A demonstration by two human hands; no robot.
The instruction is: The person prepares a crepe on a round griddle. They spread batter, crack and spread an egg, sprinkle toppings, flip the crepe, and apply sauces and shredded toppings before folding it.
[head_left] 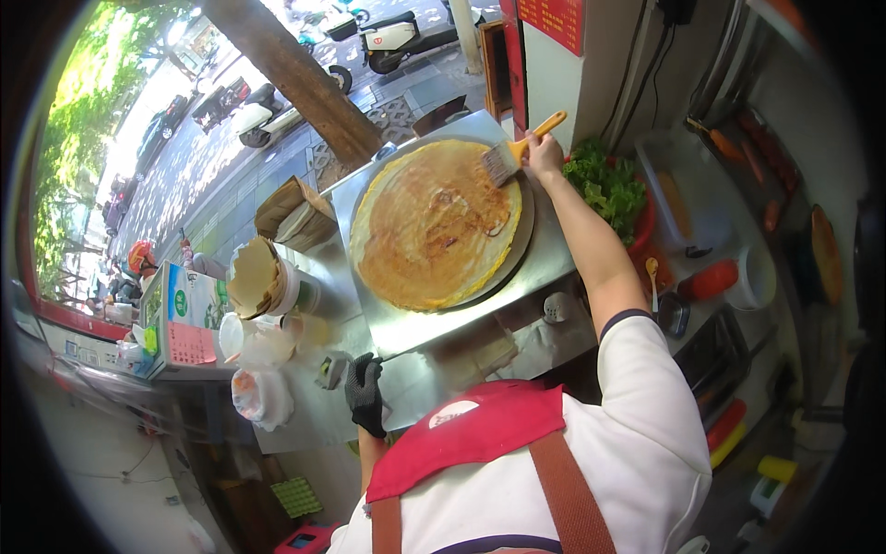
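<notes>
A large round crêpe (436, 221), browned with a yellow rim, covers most of a round griddle plate (524, 228) set in a steel top. My bare right hand (544, 154) grips a wide flat brush (518, 149) by its yellow handle. Its sauce-stained bristles rest on the crêpe's far right part. In a dark knitted glove, my left hand (365, 395) is low beside the near left corner of the steel top, fingers curled. A thin dark edge runs from its fingertips along that top; whether the hand grips it, I cannot tell.
Left stand a paper-lined bucket (259, 277), a brown paper bag (294, 215) and a bag-lined bin (259, 398). On the right are lettuce (601, 183) in a red basin, a clear plastic tub (668, 187), a spoon (653, 280) and a red-filled container (709, 279). A shaker (555, 308) sits below the griddle.
</notes>
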